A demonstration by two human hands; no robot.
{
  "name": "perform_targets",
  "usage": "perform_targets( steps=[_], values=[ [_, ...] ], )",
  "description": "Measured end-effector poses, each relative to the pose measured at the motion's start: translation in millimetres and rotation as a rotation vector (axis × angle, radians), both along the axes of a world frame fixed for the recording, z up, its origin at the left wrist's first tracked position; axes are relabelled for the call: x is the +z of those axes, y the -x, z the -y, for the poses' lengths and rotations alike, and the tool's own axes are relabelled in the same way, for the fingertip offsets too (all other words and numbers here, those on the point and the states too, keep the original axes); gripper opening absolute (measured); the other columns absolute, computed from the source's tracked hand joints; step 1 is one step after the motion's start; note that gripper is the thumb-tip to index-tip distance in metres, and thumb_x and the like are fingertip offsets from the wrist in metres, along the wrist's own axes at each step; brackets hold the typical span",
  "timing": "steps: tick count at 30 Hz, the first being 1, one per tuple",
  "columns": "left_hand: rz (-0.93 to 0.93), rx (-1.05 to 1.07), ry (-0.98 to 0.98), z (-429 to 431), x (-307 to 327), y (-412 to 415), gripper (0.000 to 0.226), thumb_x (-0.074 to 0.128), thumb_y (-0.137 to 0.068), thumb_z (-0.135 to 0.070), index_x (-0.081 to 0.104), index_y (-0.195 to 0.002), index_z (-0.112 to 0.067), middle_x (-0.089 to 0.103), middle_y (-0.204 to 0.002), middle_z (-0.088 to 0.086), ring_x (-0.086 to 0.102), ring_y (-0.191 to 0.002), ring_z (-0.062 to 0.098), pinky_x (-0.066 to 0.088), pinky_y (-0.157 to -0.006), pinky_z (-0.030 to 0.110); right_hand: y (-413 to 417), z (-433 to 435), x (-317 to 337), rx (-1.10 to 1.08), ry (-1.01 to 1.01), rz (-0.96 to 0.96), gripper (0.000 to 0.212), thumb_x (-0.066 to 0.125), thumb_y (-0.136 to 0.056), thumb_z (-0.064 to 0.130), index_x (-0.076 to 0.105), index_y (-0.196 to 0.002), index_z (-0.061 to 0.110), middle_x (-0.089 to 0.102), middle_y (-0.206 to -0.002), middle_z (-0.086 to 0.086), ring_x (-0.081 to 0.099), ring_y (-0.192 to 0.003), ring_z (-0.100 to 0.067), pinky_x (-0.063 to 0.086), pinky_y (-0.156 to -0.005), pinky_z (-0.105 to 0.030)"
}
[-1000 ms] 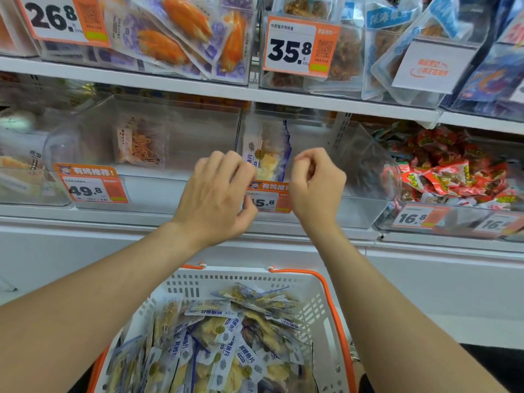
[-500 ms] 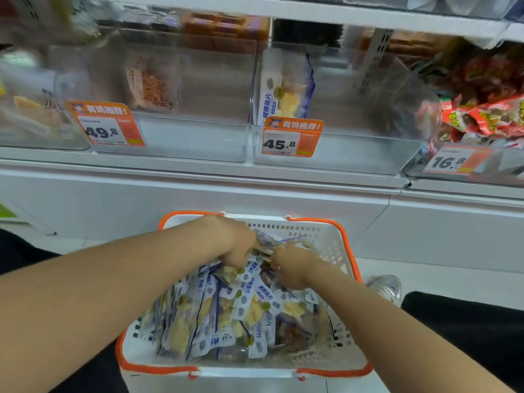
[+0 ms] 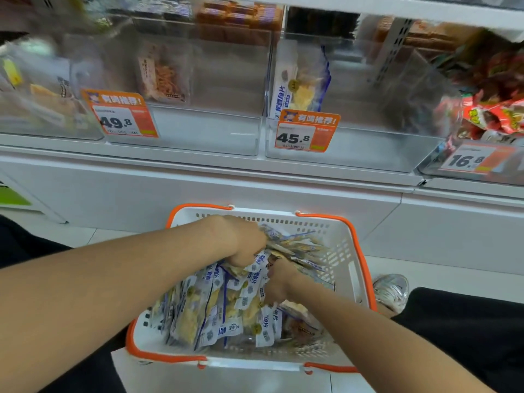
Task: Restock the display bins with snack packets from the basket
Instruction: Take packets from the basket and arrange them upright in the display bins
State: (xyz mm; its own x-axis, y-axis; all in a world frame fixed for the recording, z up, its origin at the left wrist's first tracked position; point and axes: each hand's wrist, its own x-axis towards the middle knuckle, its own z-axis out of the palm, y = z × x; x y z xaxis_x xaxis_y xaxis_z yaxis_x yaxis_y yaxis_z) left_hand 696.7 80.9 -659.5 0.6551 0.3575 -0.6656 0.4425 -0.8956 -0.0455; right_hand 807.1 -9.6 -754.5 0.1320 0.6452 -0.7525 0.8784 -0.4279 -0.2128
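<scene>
A white shelf runs across the upper part, and four clear bins stand on it side by side: a blurred far-left bin, the bin tagged 49.8, the bin tagged 45.8 and, at the right edge, the bin tagged 16.8. Below, a silver shoe rests on the pale tiled floor, just beside a white basket with orange rims (heaped with snack packets). What the basket stands on is unclear.

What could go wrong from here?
1. Left hand and right hand grip a loose fan of packets in the basket; some may slip out on the lift.
2. The 49.8 bin beside the 45.8 bin holds a different snack; a misplaced drop would mix stock.
</scene>
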Motion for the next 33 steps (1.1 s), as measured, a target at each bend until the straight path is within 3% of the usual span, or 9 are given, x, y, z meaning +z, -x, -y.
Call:
perform_targets(
  steps=[4, 8, 13, 17, 19, 23, 28, 31, 33],
  values=[
    [0.109, 0.086, 0.087, 4, 8, 4, 0.029, 0.05, -0.102, -0.008, 0.056, -0.13, -0.006, 0.058, -0.094, 0.005, 0.047, -0.066, 0.016, 0.036, -0.051, 0.027, -17, -5, 38, 0.055, -0.087, -0.056, 0.002, 0.064, -0.087, 0.007, 0.065, -0.086, 0.008, 0.071, -0.084, -0.007, 0.075, -0.065, -0.024, 0.059, -0.057, -0.028],
    [0.331, 0.22, 0.241, -4, 20, 4, 0.047, 0.052, -0.09, 0.006, 0.048, -0.132, -0.013, 0.057, -0.105, 0.001, 0.058, -0.091, 0.02, 0.053, -0.071, 0.034, -31, -10, 77, 0.163, -0.43, -0.113, 0.026, 0.064, -0.078, 0.003, 0.054, -0.094, 0.021, 0.056, -0.09, 0.006, 0.061, -0.076, -0.018, 0.041, -0.056, -0.02],
    [0.622, 0.391, 0.269, -11, 23, 1, 0.037, 0.052, -0.091, -0.01, 0.05, -0.124, -0.028, 0.062, -0.123, -0.001, 0.059, -0.114, 0.027, 0.052, -0.093, 0.045, -41, -8, 110, -0.007, -0.86, -0.166, 0.023, 0.056, -0.072, 0.008, 0.056, -0.079, 0.03, 0.067, -0.085, 0.011, 0.06, -0.081, -0.017, 0.051, -0.071, -0.036],
    [0.894, 0.498, 0.327, -20, 27, 0, 0.018, 0.05, -0.102, -0.025, 0.066, -0.105, -0.018, 0.07, -0.093, 0.013, 0.066, -0.086, 0.026, 0.053, -0.079, 0.048, -48, -10, 134, -0.158, -1.204, -0.241, 0.028, 0.065, -0.083, 0.008, 0.054, -0.095, 0.03, 0.065, -0.092, 0.014, 0.057, -0.069, -0.002, 0.043, -0.062, -0.025],
    [1.012, 0.532, 0.387, -27, 31, 1, 0.025, 0.052, -0.104, -0.03, 0.068, -0.096, -0.013, 0.072, -0.091, 0.016, 0.063, -0.079, 0.018, 0.054, -0.078, 0.049, -48, -10, 143, -0.23, -1.314, -0.298, 0.029, 0.07, -0.09, 0.011, 0.053, -0.107, 0.028, 0.064, -0.097, 0.015, 0.06, -0.065, 0.0, 0.043, -0.061, -0.018],
    [1.198, 0.636, 0.365, -34, 43, -2, 0.022, 0.054, -0.107, -0.016, 0.072, -0.096, -0.023, 0.077, -0.091, 0.002, 0.072, -0.086, 0.019, 0.056, -0.082, 0.039, -51, -6, 150, -0.473, -1.378, -0.321, 0.035, 0.07, -0.088, 0.026, 0.05, -0.115, 0.034, 0.067, -0.093, 0.011, 0.069, -0.063, -0.01, 0.057, -0.062, -0.038],
    [1.517, 0.785, 0.323, -35, 72, -18, 0.021, 0.052, -0.106, -0.01, 0.071, -0.1, -0.016, 0.078, -0.091, 0.0, 0.073, -0.085, 0.017, 0.057, -0.077, 0.038, -45, -4, 164, -0.648, -1.426, -0.552, 0.052, 0.069, -0.089, 0.012, 0.042, -0.126, 0.034, 0.07, -0.091, 0.001, 0.068, -0.055, -0.021, 0.053, -0.052, -0.037],
    [1.602, 0.8, 0.235, -40, 95, -26, 0.02, 0.049, -0.104, -0.022, 0.067, -0.097, -0.015, 0.073, -0.086, 0.009, 0.064, -0.071, 0.024, 0.051, -0.066, 0.043, -40, -19, 182, -0.663, -1.411, -0.678, 0.031, 0.064, -0.094, 0.009, 0.058, -0.117, 0.029, 0.072, -0.078, -0.013, 0.066, -0.061, -0.041, 0.054, -0.057, -0.049],
    [1.59, 0.771, 0.074, -46, 113, -28, 0.026, 0.046, -0.103, -0.03, 0.063, -0.093, -0.014, 0.071, -0.083, 0.006, 0.065, -0.077, 0.029, 0.053, -0.069, 0.047, -43, -35, 201, -0.715, -1.38, -0.673, 0.017, 0.06, -0.092, 0.005, 0.066, -0.101, 0.018, 0.07, -0.073, -0.016, 0.063, -0.057, -0.038, 0.053, -0.052, -0.046]
  ],
)
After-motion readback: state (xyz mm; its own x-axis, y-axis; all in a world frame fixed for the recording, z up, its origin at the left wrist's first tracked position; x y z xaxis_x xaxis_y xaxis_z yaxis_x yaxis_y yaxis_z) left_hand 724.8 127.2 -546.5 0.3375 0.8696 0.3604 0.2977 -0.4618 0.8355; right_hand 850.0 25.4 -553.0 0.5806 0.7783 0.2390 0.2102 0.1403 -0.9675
